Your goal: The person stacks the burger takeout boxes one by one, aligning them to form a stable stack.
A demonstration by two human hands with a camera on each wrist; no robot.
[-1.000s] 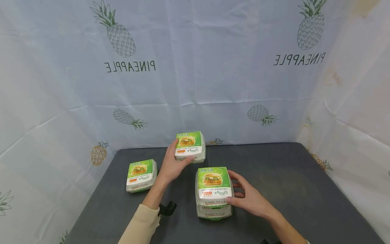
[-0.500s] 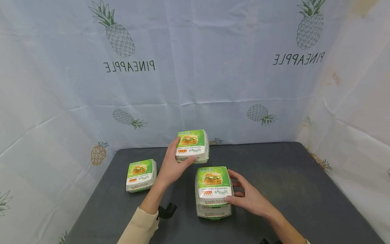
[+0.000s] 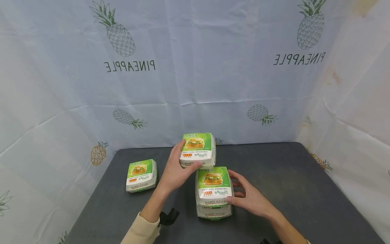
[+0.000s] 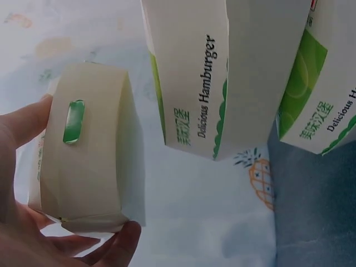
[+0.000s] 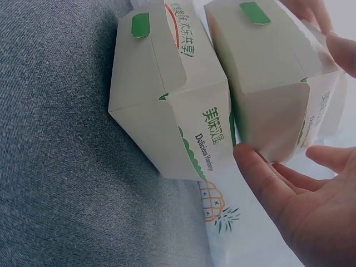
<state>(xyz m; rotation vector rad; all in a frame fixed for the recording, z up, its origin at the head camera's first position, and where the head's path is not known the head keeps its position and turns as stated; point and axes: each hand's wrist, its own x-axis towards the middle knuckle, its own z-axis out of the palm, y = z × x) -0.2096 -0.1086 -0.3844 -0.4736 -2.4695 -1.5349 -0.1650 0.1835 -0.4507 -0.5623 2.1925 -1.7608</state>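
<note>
My left hand [image 3: 176,169] grips a green-and-white hamburger box [image 3: 196,149], thumb at its front and fingers round its left side. In the head view this box overlaps the back edge of a two-high stack. The left wrist view shows a gap between the held box [image 4: 83,144] and the stack's upper hamburger box [image 4: 189,72]. My right hand [image 3: 251,198] holds the right side of that upper box [image 3: 213,184], thumb at the front corner, index finger toward the back. Beneath it the lower hamburger box [image 3: 214,211] sits on the table.
Another hamburger box [image 3: 141,175] rests alone on the left part of the dark table [image 3: 274,169]. White cloth [image 3: 213,84] with pineapple prints hangs behind the table and along both sides.
My left hand has carried its hamburger box to the right, and the box now overlaps the stack's back edge in the head view. The right hand and the stack have kept their place.
</note>
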